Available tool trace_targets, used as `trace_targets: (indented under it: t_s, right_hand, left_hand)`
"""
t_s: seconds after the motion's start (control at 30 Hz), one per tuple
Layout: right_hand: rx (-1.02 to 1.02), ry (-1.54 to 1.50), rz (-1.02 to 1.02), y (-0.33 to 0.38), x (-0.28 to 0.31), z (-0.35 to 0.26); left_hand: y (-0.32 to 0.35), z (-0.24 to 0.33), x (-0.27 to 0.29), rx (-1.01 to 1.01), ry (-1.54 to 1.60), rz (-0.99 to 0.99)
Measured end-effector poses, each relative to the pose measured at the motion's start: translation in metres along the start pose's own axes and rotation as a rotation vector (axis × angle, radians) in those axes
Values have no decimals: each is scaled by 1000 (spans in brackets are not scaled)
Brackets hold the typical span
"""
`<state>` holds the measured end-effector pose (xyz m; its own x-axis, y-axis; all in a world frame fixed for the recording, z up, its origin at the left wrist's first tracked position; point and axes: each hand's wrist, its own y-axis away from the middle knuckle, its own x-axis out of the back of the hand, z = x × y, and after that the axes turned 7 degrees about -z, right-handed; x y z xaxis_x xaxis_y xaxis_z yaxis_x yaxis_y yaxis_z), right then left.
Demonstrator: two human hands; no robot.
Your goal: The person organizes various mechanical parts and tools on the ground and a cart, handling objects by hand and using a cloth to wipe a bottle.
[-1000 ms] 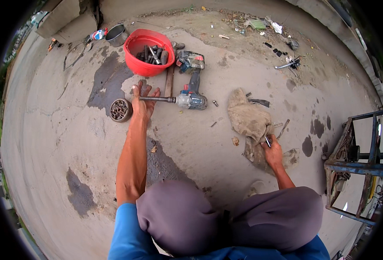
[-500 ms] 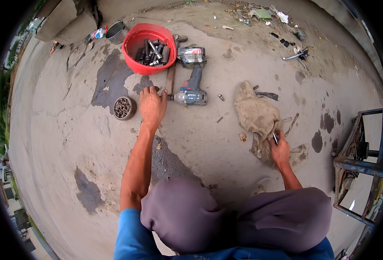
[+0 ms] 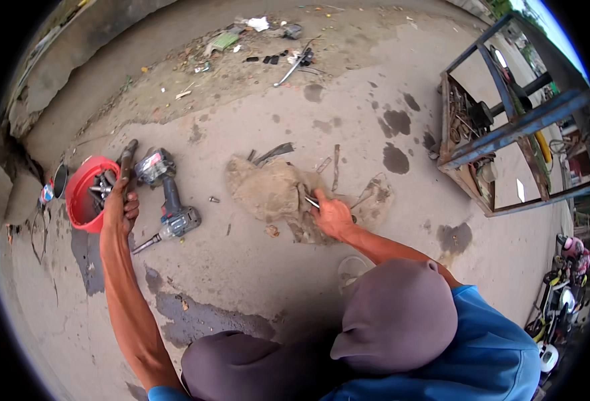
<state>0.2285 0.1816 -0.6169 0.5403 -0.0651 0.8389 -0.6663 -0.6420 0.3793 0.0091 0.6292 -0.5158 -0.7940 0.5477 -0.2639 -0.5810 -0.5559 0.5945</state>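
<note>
My left hand (image 3: pixel 119 208) is closed round the handle of a hammer (image 3: pixel 127 164), beside a red bowl (image 3: pixel 74 210) holding several metal sockets and extension bars (image 3: pixel 101 187). Right of that hand lies a cordless impact driver (image 3: pixel 173 204) with a long bit or socket pointing to the lower left. My right hand (image 3: pixel 335 217) grips a slim silver metal tool (image 3: pixel 312 201) against a crumpled brown cloth (image 3: pixel 268 190) on the ground. Most of the tool is hidden by the fingers and cloth. A small bolt (image 3: pixel 214 199) lies between driver and cloth.
A blue-framed metal cart (image 3: pixel 522 127) with tools in its tray stands at the right. Litter (image 3: pixel 225 41) and a silver lever (image 3: pixel 293 69) lie farther off. A dark bucket (image 3: pixel 60 180) sits behind the red bowl. Wet patches (image 3: pixel 208 314) mark the concrete.
The view has swung right, shifting the scene left. My left hand has moved from the driver's tip to the hammer's handle, now gripped. My right hand still holds the silver tool at the cloth.
</note>
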Motion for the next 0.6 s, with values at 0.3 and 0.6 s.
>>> trace_targets:
  t_s: [0.3,0.6]
  right_hand:
    - [17,-12,-34,15,10,7]
    - [84,-318,-33,37,-4,-39]
  left_hand:
    - [116,-12,-144,-210,-325,-241]
    - [118,-26,-182,-429,-1344,-471]
